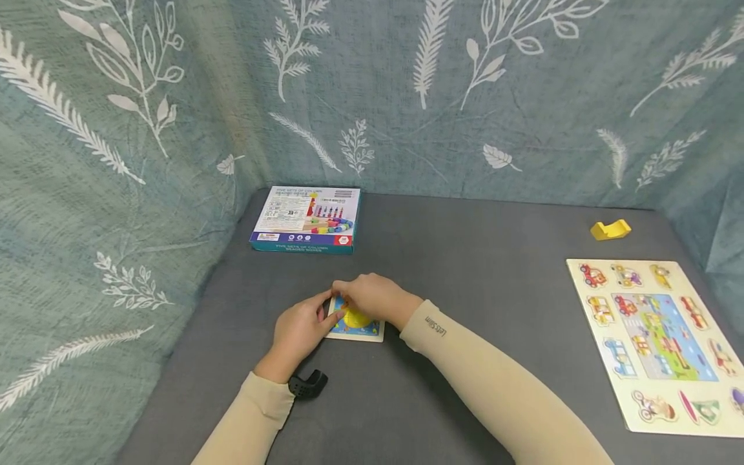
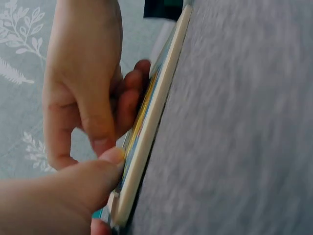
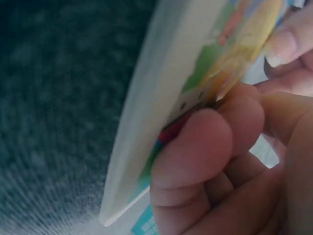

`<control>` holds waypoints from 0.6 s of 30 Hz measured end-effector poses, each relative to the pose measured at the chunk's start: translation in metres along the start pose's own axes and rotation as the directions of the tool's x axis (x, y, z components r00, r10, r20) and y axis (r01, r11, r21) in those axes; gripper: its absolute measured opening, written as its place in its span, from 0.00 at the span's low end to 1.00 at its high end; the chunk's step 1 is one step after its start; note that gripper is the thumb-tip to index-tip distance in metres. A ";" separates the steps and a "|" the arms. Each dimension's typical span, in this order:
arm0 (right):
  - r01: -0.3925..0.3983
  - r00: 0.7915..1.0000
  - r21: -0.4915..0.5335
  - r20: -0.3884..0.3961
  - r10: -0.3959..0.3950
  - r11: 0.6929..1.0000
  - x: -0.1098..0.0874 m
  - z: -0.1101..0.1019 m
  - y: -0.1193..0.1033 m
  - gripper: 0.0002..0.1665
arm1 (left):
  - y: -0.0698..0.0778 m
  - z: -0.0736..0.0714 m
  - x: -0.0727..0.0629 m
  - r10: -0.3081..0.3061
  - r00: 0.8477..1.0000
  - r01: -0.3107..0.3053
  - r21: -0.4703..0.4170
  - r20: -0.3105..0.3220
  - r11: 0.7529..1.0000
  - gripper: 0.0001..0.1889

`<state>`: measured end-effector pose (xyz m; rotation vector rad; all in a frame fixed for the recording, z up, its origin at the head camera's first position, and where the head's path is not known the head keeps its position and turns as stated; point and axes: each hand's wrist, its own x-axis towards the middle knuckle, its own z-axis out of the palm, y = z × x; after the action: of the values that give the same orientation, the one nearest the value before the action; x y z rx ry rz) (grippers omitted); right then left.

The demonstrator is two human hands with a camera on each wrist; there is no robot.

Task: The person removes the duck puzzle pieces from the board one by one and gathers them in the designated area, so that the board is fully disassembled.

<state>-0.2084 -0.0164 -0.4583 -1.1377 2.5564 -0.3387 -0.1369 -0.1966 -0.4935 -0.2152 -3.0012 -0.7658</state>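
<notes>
A small wooden puzzle board with a yellow picture on blue lies on the grey table in front of me. My left hand pinches its left edge; the thumb lies on the board's face and a fingertip shows under the edge. My right hand reaches from the right, its fingers curled on a yellow piece at the board's top. The board's far left corner is hidden under the hands.
A blue toy box lies at the back left. A yellow block sits at the back right. A large vehicle peg puzzle fills the right side. Leaf-print curtains wall in the table.
</notes>
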 end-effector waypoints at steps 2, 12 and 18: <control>0.006 1.000 0.017 0.005 -0.006 1.000 0.001 0.001 0.001 0.14 | 0.001 0.001 0.000 -0.011 1.000 0.011 0.008 -0.015 1.000 0.30; -0.036 0.998 0.012 -0.049 0.036 0.999 0.000 0.007 0.001 0.18 | 0.002 0.004 -0.005 -0.034 0.999 0.035 0.023 -0.034 0.999 0.32; -0.074 0.995 -0.009 -0.067 0.073 0.997 0.004 0.005 0.004 0.17 | 0.005 0.003 0.001 -0.021 0.999 0.022 0.019 -0.037 1.000 0.33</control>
<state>-0.2115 -0.0172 -0.4644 -1.0500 2.6534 -0.3499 -0.1375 -0.1913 -0.4934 -0.1664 -2.9801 -0.7344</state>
